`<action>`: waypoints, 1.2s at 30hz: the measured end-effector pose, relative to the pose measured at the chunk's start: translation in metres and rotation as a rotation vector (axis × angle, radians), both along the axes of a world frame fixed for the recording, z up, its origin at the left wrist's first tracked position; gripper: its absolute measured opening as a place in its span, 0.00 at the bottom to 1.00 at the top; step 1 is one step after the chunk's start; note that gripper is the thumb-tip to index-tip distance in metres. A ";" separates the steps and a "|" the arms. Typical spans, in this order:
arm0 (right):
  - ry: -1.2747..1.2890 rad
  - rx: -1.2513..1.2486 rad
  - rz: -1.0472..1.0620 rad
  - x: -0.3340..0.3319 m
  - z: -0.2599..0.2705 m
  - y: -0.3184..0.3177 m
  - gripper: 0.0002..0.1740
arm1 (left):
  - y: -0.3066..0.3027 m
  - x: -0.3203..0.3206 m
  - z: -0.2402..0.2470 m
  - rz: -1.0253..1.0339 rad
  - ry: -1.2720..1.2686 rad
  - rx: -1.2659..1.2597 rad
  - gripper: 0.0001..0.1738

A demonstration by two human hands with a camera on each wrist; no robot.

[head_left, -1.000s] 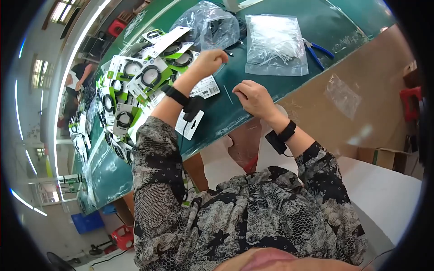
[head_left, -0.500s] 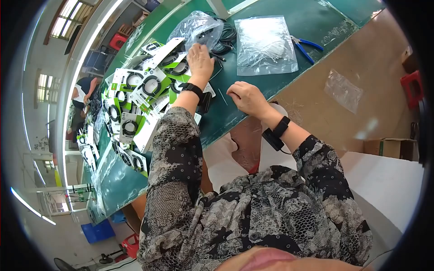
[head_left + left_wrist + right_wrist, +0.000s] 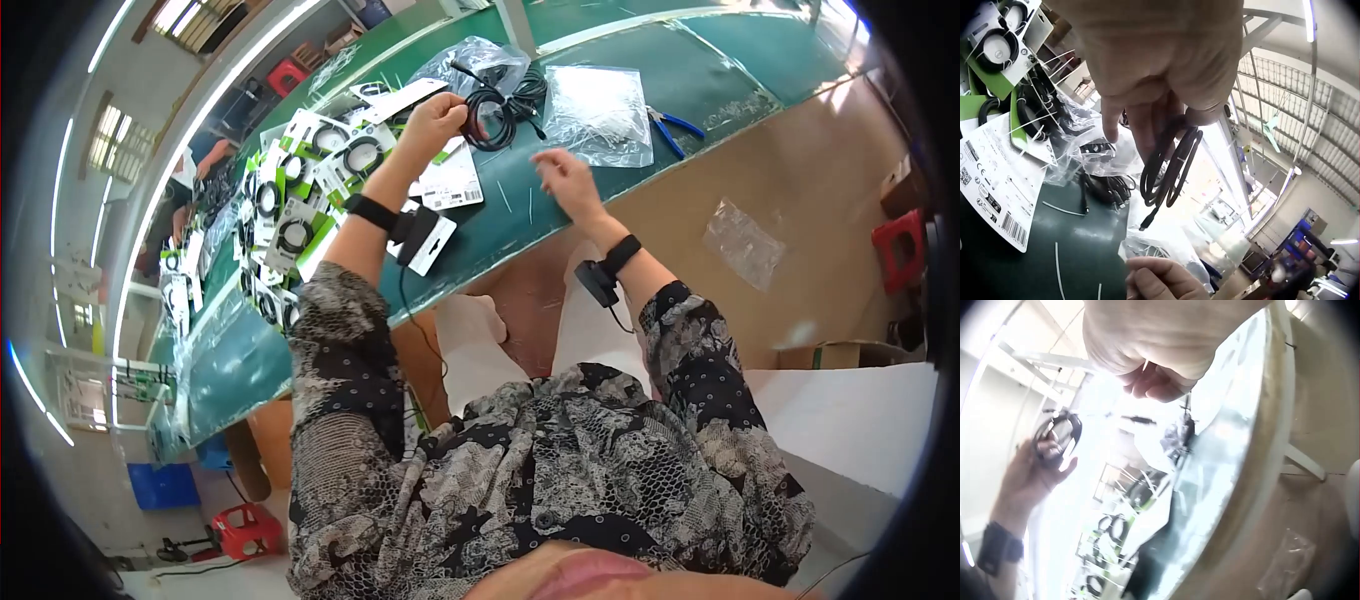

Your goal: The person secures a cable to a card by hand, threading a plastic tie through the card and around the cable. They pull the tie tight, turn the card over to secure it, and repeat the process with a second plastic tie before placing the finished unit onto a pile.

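My left hand is raised above the green table and grips a coiled black cable. In the left wrist view the coil hangs from its curled fingers, plug end down. The right hand hovers to the right of the coil, just above the table edge. Its fingers are curled and pinch a thin white tie. Behind the coil lies a clear bag of more black cables.
Green-and-white cards with packed cables cover the table's left side. A white label card lies under my left wrist. A clear bag of white ties and blue-handled pliers lie at the right. Loose white ties lie between my hands.
My left hand reached into the cable bag and has lifted out a black coil. The right hand has risen off the table toward it.
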State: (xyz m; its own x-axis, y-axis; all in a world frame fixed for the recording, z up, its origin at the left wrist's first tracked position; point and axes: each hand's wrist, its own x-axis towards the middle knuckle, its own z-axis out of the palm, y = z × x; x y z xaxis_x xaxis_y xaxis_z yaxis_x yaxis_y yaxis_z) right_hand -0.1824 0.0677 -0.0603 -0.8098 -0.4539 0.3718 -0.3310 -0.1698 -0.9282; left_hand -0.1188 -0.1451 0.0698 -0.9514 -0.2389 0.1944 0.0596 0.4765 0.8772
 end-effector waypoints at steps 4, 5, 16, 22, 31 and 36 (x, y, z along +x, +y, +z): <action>-0.191 -0.138 0.077 0.004 0.049 0.025 0.14 | 0.024 0.055 0.034 -0.175 -0.100 0.320 0.11; -0.193 -0.122 0.086 0.012 0.060 0.031 0.14 | 0.029 0.066 0.036 -0.209 -0.157 0.388 0.11; -0.507 -0.043 0.801 0.069 0.082 0.038 0.13 | 0.049 0.119 -0.012 -0.159 -0.075 0.728 0.14; -0.552 -0.258 0.752 0.089 0.083 0.031 0.10 | 0.115 0.155 -0.103 -0.169 0.189 0.380 0.17; -0.388 0.061 0.451 0.126 0.072 0.044 0.13 | 0.132 0.170 -0.090 -0.101 0.301 1.301 0.14; -0.372 -0.083 0.269 0.124 0.072 0.049 0.16 | 0.138 0.180 -0.095 -0.060 0.227 1.409 0.13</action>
